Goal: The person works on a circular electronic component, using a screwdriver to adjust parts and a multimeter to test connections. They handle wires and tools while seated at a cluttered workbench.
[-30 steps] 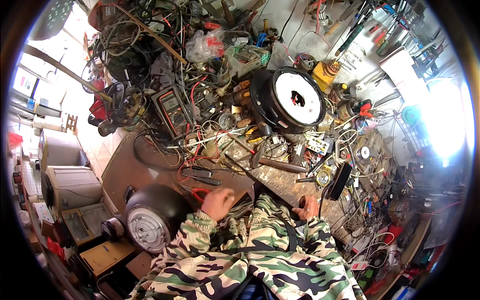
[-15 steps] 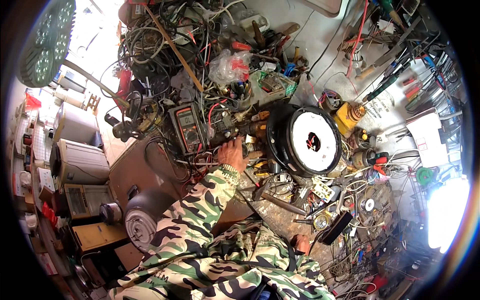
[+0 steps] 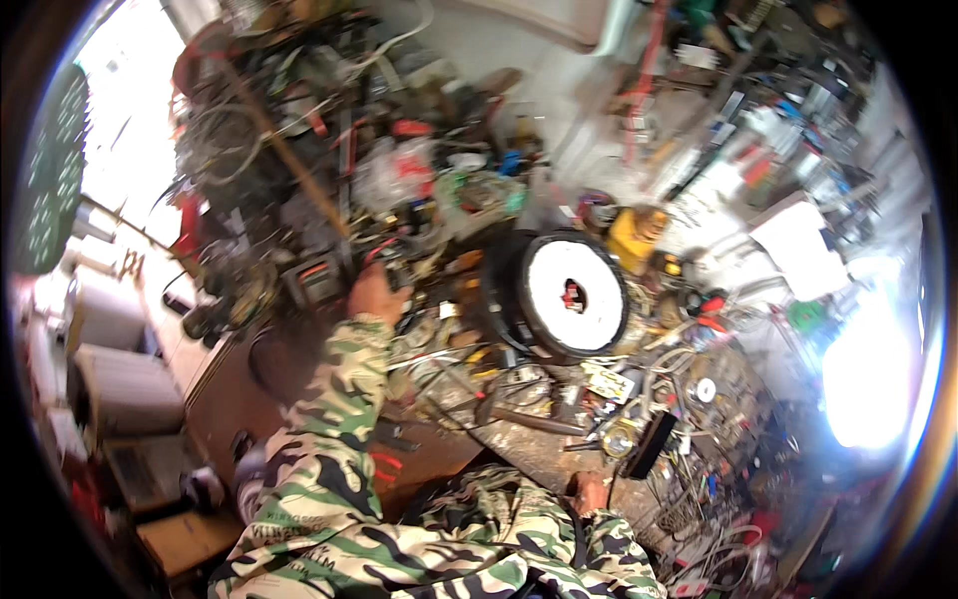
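1. A cramped workshop, blurred almost throughout: a cluttered worktop (image 3: 524,446) stands against a pale wall (image 3: 559,75), and the fisheye's dark rim crops every side.
2. At far left, a green perforated panel (image 3: 48,175) is cut off by the rim; below it, pale boxy appliances (image 3: 130,389) are smeared.
3. The multimeter (image 3: 312,282) lies among tangled wires on the left of the worktop, its display unreadable.
4. Just right of it, the left hand (image 3: 377,297) reaches into the clutter. Its fingertips are lost in blur near a red lead (image 3: 380,248); whether the fingers pinch anything, I cannot tell.
5. Red-handled pliers (image 3: 385,466) lie beside the left sleeve (image 3: 334,419), which partly covers the brown board (image 3: 235,389).
6. At centre, a black round appliance (image 3: 549,299) shows its white face; the contents of its middle hole are indistinct.
7. The right hand (image 3: 589,492) is low at the worktop's edge, near a black oblong object (image 3: 651,446); its fingers' state is unclear.
8. At far right, glare (image 3: 868,374) washes out detail.
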A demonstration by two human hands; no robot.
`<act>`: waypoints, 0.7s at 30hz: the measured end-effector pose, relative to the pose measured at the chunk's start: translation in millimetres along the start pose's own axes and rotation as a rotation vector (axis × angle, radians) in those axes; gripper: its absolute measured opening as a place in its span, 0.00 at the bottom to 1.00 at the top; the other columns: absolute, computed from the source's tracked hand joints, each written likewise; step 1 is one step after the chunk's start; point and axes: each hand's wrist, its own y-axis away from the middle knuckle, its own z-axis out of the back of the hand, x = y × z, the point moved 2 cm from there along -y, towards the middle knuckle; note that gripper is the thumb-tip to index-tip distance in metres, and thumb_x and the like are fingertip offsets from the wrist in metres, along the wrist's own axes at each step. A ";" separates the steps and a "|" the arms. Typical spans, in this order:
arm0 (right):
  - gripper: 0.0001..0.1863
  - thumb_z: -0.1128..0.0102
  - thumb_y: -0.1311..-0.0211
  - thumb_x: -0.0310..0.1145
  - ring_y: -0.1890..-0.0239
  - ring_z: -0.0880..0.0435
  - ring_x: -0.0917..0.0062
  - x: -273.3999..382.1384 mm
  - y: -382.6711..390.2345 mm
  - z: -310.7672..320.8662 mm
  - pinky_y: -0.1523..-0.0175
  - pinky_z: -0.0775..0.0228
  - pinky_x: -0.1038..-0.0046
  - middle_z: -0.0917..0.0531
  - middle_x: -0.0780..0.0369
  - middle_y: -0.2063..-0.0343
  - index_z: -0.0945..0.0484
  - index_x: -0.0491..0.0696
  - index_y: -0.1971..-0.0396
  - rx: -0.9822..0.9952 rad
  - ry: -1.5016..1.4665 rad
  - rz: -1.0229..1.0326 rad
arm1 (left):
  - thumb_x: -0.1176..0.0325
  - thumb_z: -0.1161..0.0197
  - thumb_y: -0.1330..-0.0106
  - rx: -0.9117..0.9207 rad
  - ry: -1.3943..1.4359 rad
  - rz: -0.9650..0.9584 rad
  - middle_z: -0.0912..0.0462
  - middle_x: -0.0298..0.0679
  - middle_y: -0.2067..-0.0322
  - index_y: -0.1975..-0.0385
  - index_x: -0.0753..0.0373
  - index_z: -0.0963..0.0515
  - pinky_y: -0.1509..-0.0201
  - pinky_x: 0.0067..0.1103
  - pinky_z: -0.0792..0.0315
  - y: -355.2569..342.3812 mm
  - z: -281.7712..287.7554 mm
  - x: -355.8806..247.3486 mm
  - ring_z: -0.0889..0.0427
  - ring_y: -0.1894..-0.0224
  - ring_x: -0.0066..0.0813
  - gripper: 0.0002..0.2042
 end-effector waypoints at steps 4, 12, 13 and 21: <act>0.21 0.20 0.58 0.30 0.56 0.20 0.46 7.3 1.3 10.8 0.55 0.26 0.50 0.20 0.49 0.61 0.21 0.49 0.62 0.050 0.026 -0.079 | 0.59 0.24 0.46 -0.019 0.170 -0.067 0.17 0.57 0.52 0.44 0.66 0.24 0.43 0.41 0.23 5.7 3.9 -15.1 0.17 0.49 0.55 0.31; 0.18 0.32 0.36 0.41 0.58 0.15 0.45 50.1 -3.1 67.8 0.54 0.23 0.51 0.15 0.43 0.63 0.19 0.44 0.54 0.072 -0.180 -0.035 | 0.70 0.25 0.47 0.094 0.270 -0.589 0.22 0.56 0.44 0.37 0.65 0.29 0.39 0.42 0.26 91.6 49.8 -160.2 0.22 0.42 0.57 0.34; 0.19 0.34 0.33 0.41 0.57 0.17 0.43 63.9 -5.0 85.6 0.54 0.24 0.51 0.15 0.42 0.61 0.19 0.41 0.54 0.065 -0.234 -0.115 | 0.67 0.25 0.47 0.097 0.294 -0.678 0.21 0.52 0.46 0.37 0.65 0.29 0.40 0.40 0.27 107.4 44.9 -180.0 0.21 0.45 0.52 0.35; 0.28 0.41 0.27 0.41 0.56 0.14 0.71 126.5 -33.7 185.8 0.48 0.24 0.69 0.14 0.50 0.57 0.29 0.39 0.35 -0.130 -0.861 -0.161 | 0.71 0.25 0.51 0.533 0.388 -1.078 0.22 0.49 0.44 0.34 0.69 0.32 0.38 0.36 0.26 218.8 14.1 -279.9 0.24 0.43 0.48 0.39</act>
